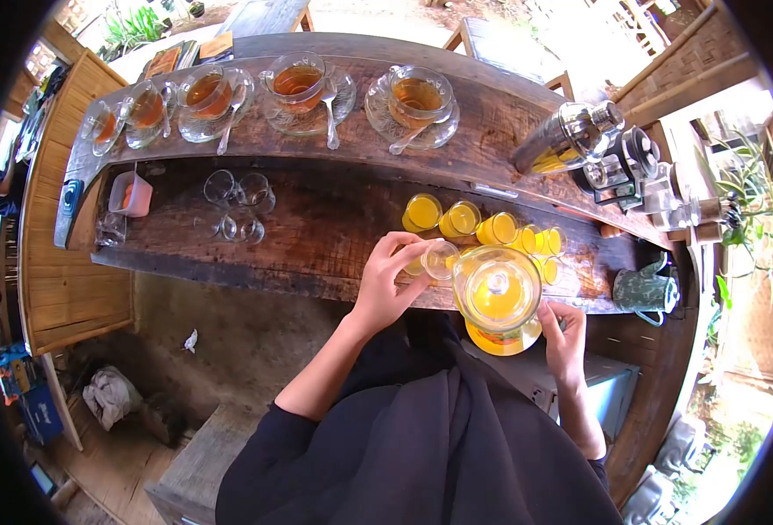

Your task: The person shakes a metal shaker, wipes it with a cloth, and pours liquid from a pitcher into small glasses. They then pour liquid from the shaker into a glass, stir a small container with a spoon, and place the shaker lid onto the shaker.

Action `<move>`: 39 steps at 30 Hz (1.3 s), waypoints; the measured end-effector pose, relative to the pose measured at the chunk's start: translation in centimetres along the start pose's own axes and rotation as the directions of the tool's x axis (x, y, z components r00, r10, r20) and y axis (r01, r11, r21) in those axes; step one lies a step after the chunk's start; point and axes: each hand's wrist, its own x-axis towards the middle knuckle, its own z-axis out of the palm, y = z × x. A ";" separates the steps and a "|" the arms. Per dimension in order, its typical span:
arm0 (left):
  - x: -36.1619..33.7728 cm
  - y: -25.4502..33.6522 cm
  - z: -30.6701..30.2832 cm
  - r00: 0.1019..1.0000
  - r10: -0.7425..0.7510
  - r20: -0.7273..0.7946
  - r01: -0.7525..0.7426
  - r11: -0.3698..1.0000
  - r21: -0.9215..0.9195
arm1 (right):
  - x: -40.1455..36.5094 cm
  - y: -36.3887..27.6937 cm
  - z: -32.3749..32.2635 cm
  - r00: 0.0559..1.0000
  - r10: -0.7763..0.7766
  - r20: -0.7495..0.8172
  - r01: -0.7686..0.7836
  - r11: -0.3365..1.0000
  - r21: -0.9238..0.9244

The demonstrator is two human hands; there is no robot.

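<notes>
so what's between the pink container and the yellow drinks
A cluster of clear glasses, nearer the pink container than the yellow drinks, as the head view shows.

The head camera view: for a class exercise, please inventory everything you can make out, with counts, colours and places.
Teacups: five, clear with amber liquid, upper counter
Saucers: five, clear, under the teacups
Spoons: at least four, silver, on the saucers
Filled glasses: at least six, yellow, lower counter
Clear glasses: about four, lower counter, left
Tub: one, pink, lower counter, far left
Enamel pot: one, green, lower counter, right
Jug: one, clear with yellow liquid, right hand
Small glass: one, clear, left hand
Crumpled bundle: one, whitish, floor
Plants: several, green, outside
Dark clothing: on the person
Left hand: one, bare
Right hand: one, bare
</notes>
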 end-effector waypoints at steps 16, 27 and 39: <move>0.3 -0.2 0.3 0.999 0.024 0.047 -0.027 0.999 0.048 | 0.6 -1.2 -1.6 0.999 0.030 0.026 -0.024 0.983 -0.182; 0.3 -0.3 0.7 0.998 0.036 0.055 -0.039 0.998 0.042 | 1.3 -2.3 -2.6 0.998 -0.011 0.064 0.028 0.962 -0.271; 0.6 -0.7 0.9 0.996 0.040 0.079 -0.044 0.998 0.044 | 1.8 -3.9 -2.5 0.997 -0.026 0.067 0.046 0.953 -0.301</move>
